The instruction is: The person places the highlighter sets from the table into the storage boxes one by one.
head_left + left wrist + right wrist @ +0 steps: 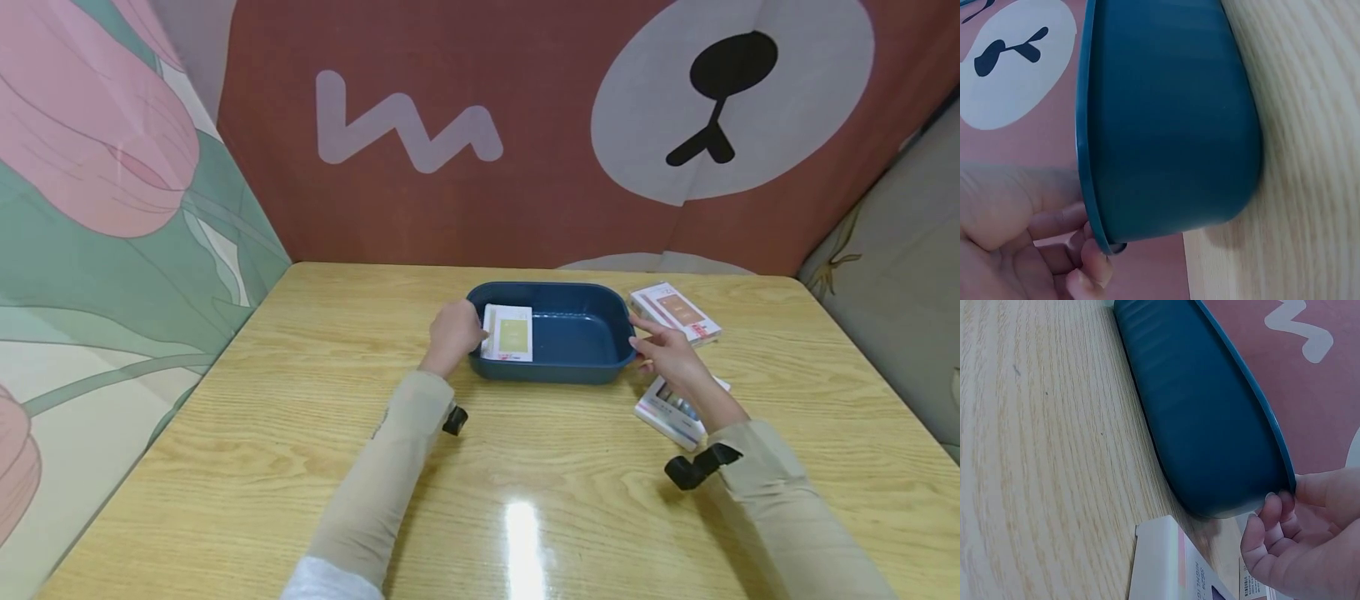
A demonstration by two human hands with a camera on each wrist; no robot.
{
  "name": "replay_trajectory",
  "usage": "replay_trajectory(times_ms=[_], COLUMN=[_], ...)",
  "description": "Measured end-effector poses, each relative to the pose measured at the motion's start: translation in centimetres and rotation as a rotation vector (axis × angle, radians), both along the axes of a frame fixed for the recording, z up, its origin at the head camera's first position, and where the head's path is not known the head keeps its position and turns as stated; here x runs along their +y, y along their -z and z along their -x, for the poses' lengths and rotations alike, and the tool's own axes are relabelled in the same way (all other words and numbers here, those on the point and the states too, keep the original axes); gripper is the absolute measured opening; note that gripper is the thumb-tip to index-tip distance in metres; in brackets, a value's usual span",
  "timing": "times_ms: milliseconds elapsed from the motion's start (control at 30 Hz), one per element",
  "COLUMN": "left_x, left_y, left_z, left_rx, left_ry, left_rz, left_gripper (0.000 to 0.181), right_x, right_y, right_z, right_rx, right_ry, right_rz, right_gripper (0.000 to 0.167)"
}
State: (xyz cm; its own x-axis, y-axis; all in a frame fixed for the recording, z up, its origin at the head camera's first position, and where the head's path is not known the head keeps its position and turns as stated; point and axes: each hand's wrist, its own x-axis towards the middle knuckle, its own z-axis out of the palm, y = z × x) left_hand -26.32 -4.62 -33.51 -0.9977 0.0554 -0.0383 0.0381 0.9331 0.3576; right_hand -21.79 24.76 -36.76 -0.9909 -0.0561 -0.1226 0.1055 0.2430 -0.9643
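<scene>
- Beige sleeves (pixel 378 479) on both forearms are closest to the lens, each with a black wrist camera (pixel 701 467) strapped near the cuff.
- Blue rectangular tub with rounded corners (pixel 577 329) is the main thing, over toward the far side of the wood-grain table (pixel 300 408), long side facing the person. Can't tell if its base is fully down or slightly lifted.
- Inside the tub: a white box with a yellow-green panel (pixel 513 335), right up at the left end. Rest of the tub's floor is bare blue plastic. Can't tell if that box lies flat or leans a bit.
- Left hand (pixel 452 333) is gripping the rim at the tub's left end, fingers curled under the lip.
- Right hand (pixel 670 354) pinches the rim at the other end, fingertips tucked beneath it.
- Outside the tub, just off its right end: white box with an orange-brown panel (pixel 677 311), lying behind the right hand.
- Nearer the person, partly under that forearm in the head view: white box with a clear window (pixel 666 414), some coloured contents showing, too small to make out.
</scene>
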Motion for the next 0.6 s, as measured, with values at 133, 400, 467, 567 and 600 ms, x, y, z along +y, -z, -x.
replay_trajectory(times_ms=[133, 400, 467, 567, 600], left_x=[-0.5, -2.2, -2.5, -2.8, -2.8], left_y=[0.2, 0.5, 0.5, 0.5, 0.5], left_z=[0.2, 0.5, 0.5, 0.6, 0.7], left_rx=[0.014, 0.122, 0.142, 0.141, 0.134], left_ry=[0.045, 0.181, 0.194, 0.187, 0.180], left_rz=[-0.051, -0.214, -0.241, -0.273, -0.283], left_gripper=[0.010, 0.013, 0.014, 0.016, 0.017], right_x=[-0.1, 0.0, 0.0, 0.0, 0.0], right_y=[-0.1, -0.1, 0.0, 0.2, 0.2], right_z=[0.0, 0.0, 0.1, 0.2, 0.2], right_rx=[-0.001, -0.009, -0.016, -0.019, -0.020], right_ry=[-0.002, -0.006, -0.006, -0.008, -0.007], right_rz=[0.004, -0.002, -0.006, -0.011, -0.008], right_gripper=[0.049, 0.049, 0.049, 0.049, 0.049])
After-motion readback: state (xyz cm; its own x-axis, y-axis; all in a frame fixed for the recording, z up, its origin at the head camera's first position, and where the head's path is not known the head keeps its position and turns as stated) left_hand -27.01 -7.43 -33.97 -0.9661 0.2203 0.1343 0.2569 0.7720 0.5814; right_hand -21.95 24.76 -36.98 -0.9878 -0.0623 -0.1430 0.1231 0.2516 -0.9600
